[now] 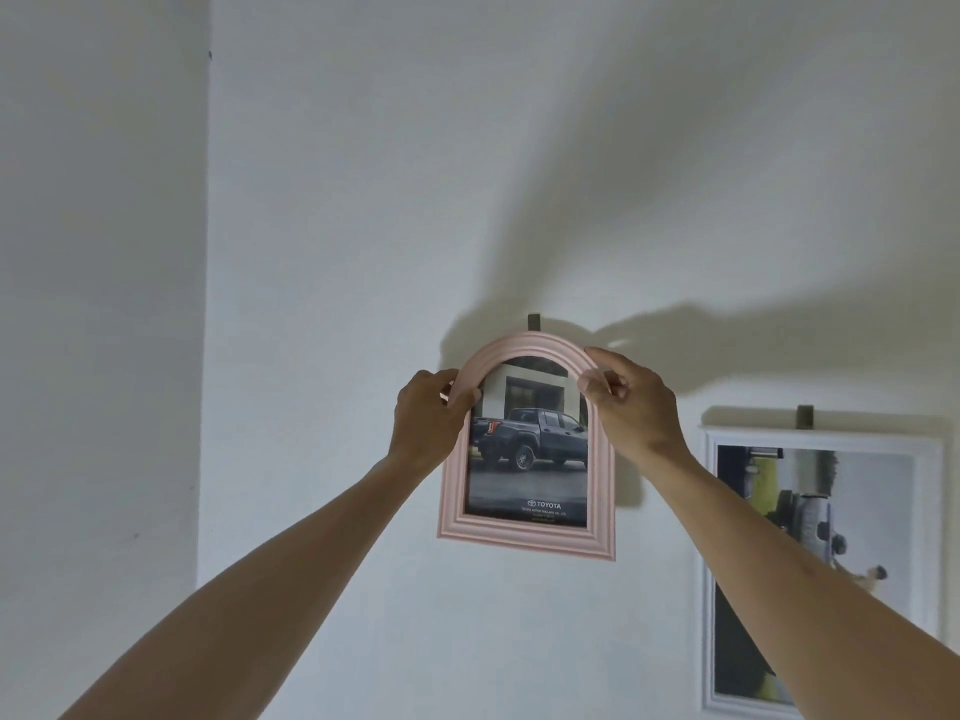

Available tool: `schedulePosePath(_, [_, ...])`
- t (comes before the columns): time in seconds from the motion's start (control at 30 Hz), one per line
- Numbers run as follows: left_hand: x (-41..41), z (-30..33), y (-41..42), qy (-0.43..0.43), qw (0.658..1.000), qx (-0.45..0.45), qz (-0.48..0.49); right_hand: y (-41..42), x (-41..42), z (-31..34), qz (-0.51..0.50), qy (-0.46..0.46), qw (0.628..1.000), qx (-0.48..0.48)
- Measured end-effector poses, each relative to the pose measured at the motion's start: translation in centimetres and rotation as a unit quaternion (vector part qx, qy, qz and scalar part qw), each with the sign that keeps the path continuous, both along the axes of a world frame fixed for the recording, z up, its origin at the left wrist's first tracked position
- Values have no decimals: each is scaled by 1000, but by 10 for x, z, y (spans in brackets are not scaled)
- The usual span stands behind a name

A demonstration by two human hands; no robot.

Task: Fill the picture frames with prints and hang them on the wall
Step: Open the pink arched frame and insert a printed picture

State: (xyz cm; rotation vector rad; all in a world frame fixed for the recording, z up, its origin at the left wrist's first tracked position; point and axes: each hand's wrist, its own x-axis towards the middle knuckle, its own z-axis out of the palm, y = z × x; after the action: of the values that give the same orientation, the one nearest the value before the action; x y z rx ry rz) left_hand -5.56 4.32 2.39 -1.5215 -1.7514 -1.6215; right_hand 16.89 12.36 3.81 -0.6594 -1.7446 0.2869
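A pink arched picture frame (524,537) is held flat against the white wall, with a print of a dark pickup truck (530,439) inside it. My left hand (428,418) grips the upper left of the arch. My right hand (631,402) pinches the upper right of the arch. A small dark wall hook (534,321) shows just above the top of the arch. Whether the frame rests on the hook is hidden behind it.
A white rectangular frame (821,439) with a print hangs from a second dark hook (805,417) on the wall at the right, partly behind my right forearm. A wall corner (205,356) runs vertically at the left.
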Motion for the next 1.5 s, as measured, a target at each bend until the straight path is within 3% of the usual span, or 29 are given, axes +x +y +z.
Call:
schedulePosePath(0.2, [-3, -6, 10, 29, 999, -4, 14, 16, -11, -20, -62, 10, 995, 74])
schedulePosePath(0.33, [-3, -9, 14, 62, 997, -4, 49, 14, -13, -26, -203, -47, 965, 160])
schedulePosePath(0.47, [-2, -10, 15, 59, 997, -3, 56, 23, -11, -26, -202, -93, 962, 156])
schedulePosePath(1.13, [20, -14, 7, 22, 994, 31, 107, 8, 17, -21, -136, -77, 975, 156])
schedulePosePath(1.3, [56, -21, 6, 111, 977, 142, 112, -1, 61, -22, -178, -51, 968, 167])
schedulePosePath(1.5, [142, -38, 17, 186, 961, 205, 22, 2, 146, -29, -243, -25, 958, 152])
